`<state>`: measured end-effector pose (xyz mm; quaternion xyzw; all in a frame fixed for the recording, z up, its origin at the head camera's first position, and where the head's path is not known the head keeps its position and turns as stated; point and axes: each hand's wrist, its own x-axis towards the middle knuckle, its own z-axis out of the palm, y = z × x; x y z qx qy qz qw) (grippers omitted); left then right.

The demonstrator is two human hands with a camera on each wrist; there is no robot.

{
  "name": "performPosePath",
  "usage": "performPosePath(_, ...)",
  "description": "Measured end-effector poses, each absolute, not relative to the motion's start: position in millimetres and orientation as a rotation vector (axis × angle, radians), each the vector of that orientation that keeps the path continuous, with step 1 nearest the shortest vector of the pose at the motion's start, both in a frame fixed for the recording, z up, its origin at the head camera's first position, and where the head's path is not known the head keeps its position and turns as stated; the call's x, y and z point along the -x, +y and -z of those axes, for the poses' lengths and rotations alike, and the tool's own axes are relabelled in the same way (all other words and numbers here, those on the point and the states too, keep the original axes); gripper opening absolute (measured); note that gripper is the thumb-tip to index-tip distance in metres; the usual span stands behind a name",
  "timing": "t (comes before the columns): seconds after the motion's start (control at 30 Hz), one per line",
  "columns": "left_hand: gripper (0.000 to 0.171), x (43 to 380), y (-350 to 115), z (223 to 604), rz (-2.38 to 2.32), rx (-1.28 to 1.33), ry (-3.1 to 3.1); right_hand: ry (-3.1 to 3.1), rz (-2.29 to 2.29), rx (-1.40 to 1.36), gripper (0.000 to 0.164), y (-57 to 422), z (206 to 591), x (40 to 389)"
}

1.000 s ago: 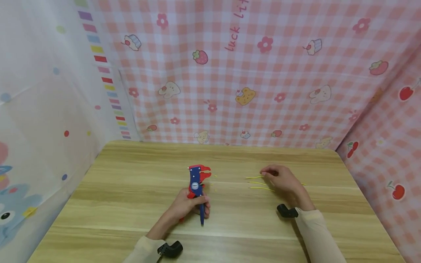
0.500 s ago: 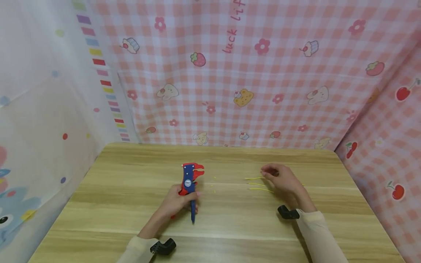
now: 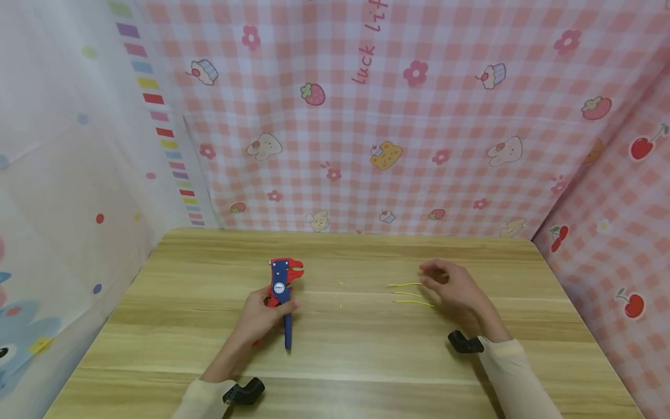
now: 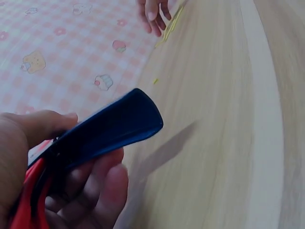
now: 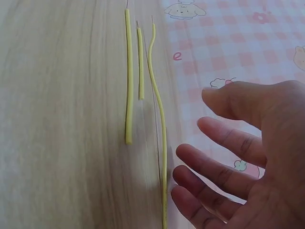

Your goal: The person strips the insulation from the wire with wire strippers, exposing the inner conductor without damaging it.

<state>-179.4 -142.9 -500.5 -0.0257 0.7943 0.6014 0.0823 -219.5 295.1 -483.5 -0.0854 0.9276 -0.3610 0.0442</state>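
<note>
My left hand (image 3: 256, 317) grips a blue and red wire stripper (image 3: 280, 276) around its handles, head pointing away from me. In the left wrist view the blue handle (image 4: 114, 124) juts past the thumb, and curled fingers lie beneath it. My right hand (image 3: 454, 286) hovers beside three yellow wires, fingers relaxed and apart, holding nothing. In the right wrist view these are a long wavy wire (image 5: 164, 157), a medium straight wire (image 5: 129, 86) and a short wire (image 5: 141, 67). Thin bare strands show at one end of each.
Small yellow insulation bits (image 3: 341, 306) lie on the wooden table (image 3: 356, 355) between the hands. A pink checked cloth (image 3: 335, 134) hangs behind the table's back edge. Black wrist-worn pieces (image 3: 245, 391) stick out near both cuffs.
My left hand has carried the wire stripper to the left, away from the yellow bits. The right hand stays near the wires, shifting only slightly right.
</note>
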Motion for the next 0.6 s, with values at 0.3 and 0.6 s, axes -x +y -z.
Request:
performPosePath(0.3, 0.037, 178, -158, 498, -1.623, 0.167, 2.587, 2.876, 1.088, 0.303, 0.044, 297, 480, 213)
performPosePath(0.6, 0.041, 180, -167, 491, -1.245, 0.171, 2.867, 2.908, 1.043, 0.346, 0.051, 299, 477, 204)
